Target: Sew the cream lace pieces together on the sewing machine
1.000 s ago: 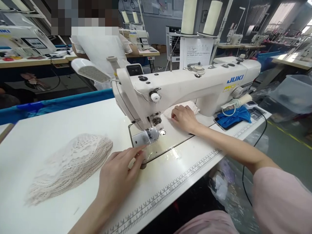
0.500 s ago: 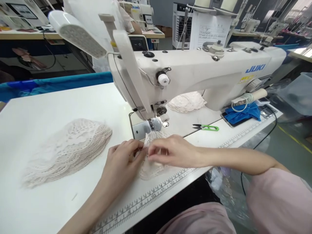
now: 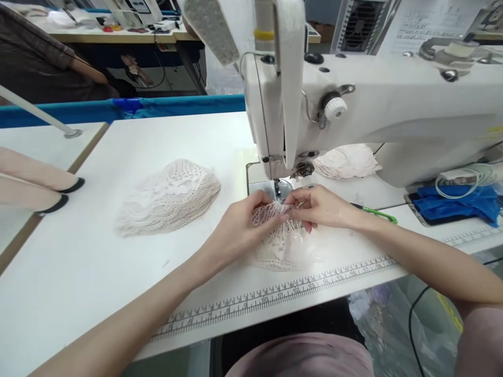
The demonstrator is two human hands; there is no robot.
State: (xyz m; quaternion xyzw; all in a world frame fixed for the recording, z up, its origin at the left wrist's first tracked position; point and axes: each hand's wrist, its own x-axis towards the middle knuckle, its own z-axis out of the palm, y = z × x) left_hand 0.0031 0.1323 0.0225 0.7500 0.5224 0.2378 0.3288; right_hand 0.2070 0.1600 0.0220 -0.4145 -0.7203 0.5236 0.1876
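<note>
The tabletop [image 3: 70, 262] is carrying a ruler scale [image 3: 275, 299] along its front edge and a sewing machine [image 3: 369, 99]; a lace stack [image 3: 173, 201] is lying left of the machine, a lace piece [image 3: 280, 247] in front, green snips [image 3: 380, 213] rightward.

Lace: I hold one piece of lace [image 3: 282, 246], creamy white, thin, and full of little holes.
Far end: I pinch it from both sides, right by the little metal foot [image 3: 277, 189] of the sewing machine [image 3: 271, 131].
Folds: it is bunched up where I pinch, with wrinkles running down.
Near end: it spreads out wide toward me over the white table [image 3: 86, 277].
</note>
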